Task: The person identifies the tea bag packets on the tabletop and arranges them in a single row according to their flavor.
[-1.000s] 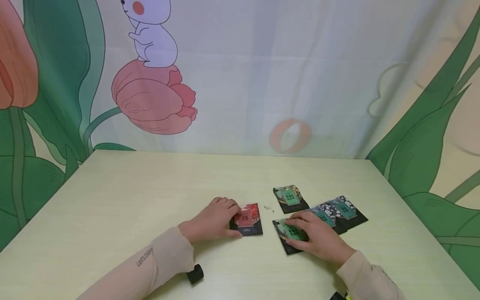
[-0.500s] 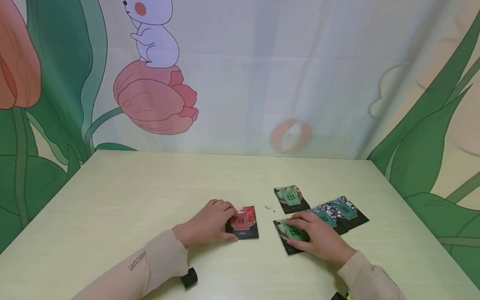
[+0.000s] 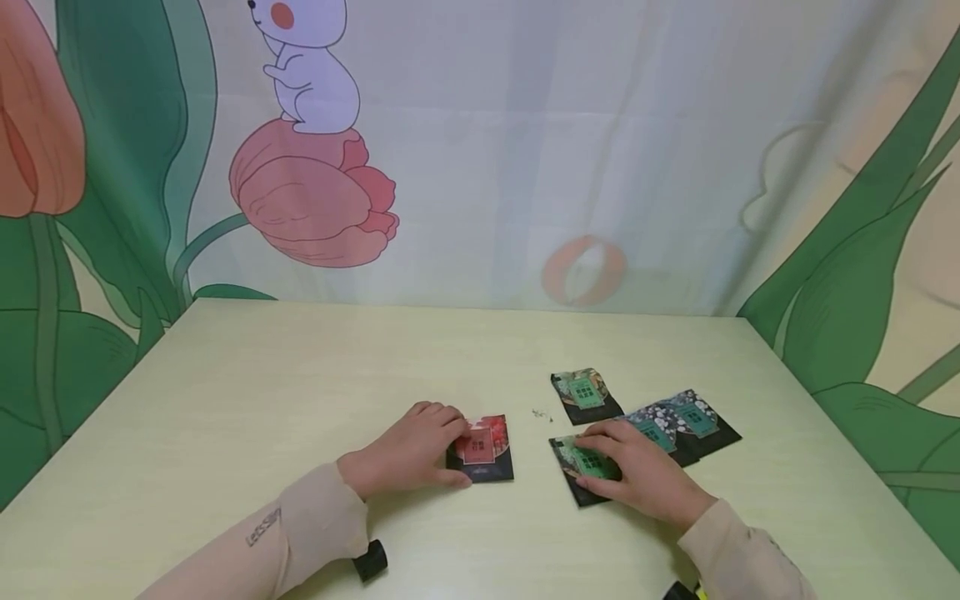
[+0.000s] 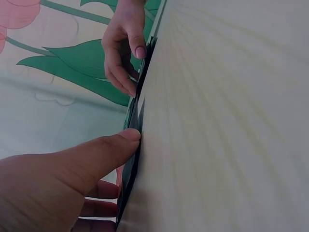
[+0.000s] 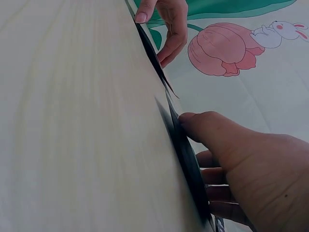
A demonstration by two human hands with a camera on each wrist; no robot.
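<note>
In the head view a black packet with a red label [image 3: 487,450] lies flat at the table's middle. My left hand [image 3: 408,450] holds it at its left side, thumb at the near edge and fingers over the far part. Right of it, my right hand [image 3: 645,475] rests on a black packet with a green label [image 3: 592,462], thumb and forefinger spread across its face. The right wrist view has this packet [image 5: 186,154] nearly edge-on under the thumb. In the left wrist view the left thumb touches the edge of its packet [image 4: 130,169].
Another green-labelled packet [image 3: 587,396] lies behind the right hand. Two overlapping packets with white blossoms and teal labels [image 3: 693,421] lie to its right, partly covered by the hand. Small dark marks [image 3: 542,414] show on the pale table [image 3: 300,375]. A printed curtain [image 3: 465,167] hangs behind.
My left hand has slid the red-labelled packet a little left and towards me, widening the gap to the green-labelled one. My right hand has stayed in place.
</note>
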